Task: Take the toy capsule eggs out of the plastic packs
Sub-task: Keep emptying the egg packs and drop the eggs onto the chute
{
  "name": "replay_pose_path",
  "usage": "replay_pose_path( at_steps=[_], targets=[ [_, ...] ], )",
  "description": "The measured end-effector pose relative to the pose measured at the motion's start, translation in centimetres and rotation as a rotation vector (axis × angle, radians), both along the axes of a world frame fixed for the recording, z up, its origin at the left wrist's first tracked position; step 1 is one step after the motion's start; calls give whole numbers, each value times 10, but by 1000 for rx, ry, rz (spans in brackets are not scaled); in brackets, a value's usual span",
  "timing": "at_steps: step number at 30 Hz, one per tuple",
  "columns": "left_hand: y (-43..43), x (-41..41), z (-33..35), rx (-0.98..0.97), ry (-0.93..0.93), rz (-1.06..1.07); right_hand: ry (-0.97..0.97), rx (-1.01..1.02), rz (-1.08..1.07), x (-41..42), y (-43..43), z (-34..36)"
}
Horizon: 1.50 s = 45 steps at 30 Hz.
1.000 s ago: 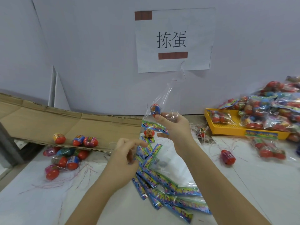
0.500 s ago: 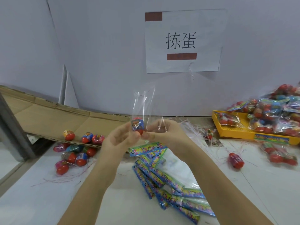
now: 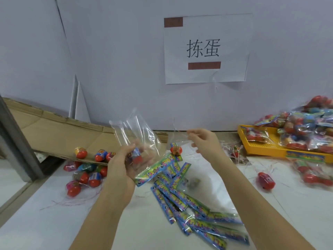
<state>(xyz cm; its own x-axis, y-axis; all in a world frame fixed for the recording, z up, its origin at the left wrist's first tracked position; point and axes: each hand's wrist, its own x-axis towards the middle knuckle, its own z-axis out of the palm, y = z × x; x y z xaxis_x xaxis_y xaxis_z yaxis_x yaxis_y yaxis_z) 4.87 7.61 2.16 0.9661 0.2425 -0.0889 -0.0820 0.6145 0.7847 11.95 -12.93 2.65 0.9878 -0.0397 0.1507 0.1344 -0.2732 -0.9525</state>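
Note:
My left hand [image 3: 122, 165] grips a clear plastic pack [image 3: 135, 132] with a colourful header strip, and a blue-and-red capsule egg [image 3: 135, 156] sits inside it against my palm. My right hand [image 3: 203, 143] hovers to the right of the pack with loosely spread fingers and holds nothing. One orange egg [image 3: 175, 150] lies on the table between my hands. Loose eggs [image 3: 86, 170] are heaped at the left by the cardboard. A red egg [image 3: 266, 180] lies alone at the right.
Several emptied packs with blue-green headers [image 3: 189, 204] lie spread below my hands. A yellow tray [image 3: 261, 147] with a heap of full packs [image 3: 306, 129] stands at the right. Flattened cardboard [image 3: 54, 129] leans at the left, beside a grey post [image 3: 19, 141]. A paper sign [image 3: 205, 49] hangs on the wall.
My right hand has let go of the pack and moved off to the right. The left hand now holds the pack and egg alone, a little lower.

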Motion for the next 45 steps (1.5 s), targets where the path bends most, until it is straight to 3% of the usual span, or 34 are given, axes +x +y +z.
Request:
replay_pose_path(
  at_steps=[6, 10, 12, 14, 18, 22, 24, 27, 29, 32, 36, 39, 42, 45],
  targets=[
    [-3, 3, -6, 65, 63, 4, -29, -736, 1, 20, 12, -17],
    [-1, 0, -9, 112, 23, -6, -37, -992, -27, 27, 29, -21],
    [-1, -1, -9, 119, 22, -11, -47, -973, -40, 27, 30, -27],
    [-2, -1, -9, 108, 9, -18, -82, -821, -51, 25, 26, -33],
    [-5, -4, -9, 96, -13, -73, -248, -173, -47, 8, 17, -23],
    [-12, -6, -10, 157, -15, -136, -364, 254, 28, -13, 15, 19],
    [-15, -6, -13, 316, -1, -117, -369, 404, 151, -24, 14, 42],
    [-19, -11, -15, 582, -66, -97, -379, 399, 316, -41, 13, 64],
    [-21, -15, -15, 637, -137, -123, -361, 346, 355, -48, 13, 69],
    [-23, -17, -14, 698, -222, -169, -364, 67, 299, -52, 11, 71],
    [-25, -17, -13, 645, -251, -186, -415, -319, 248, -55, 5, 71],
    [-24, -17, -13, 597, -260, -217, -416, -485, 288, -59, 3, 76],
    [-27, -20, -10, 544, -270, -234, -381, -584, 350, -62, 4, 78],
    [-30, -23, -7, 503, -271, -232, -353, -558, 380, -62, 6, 78]
  ],
)
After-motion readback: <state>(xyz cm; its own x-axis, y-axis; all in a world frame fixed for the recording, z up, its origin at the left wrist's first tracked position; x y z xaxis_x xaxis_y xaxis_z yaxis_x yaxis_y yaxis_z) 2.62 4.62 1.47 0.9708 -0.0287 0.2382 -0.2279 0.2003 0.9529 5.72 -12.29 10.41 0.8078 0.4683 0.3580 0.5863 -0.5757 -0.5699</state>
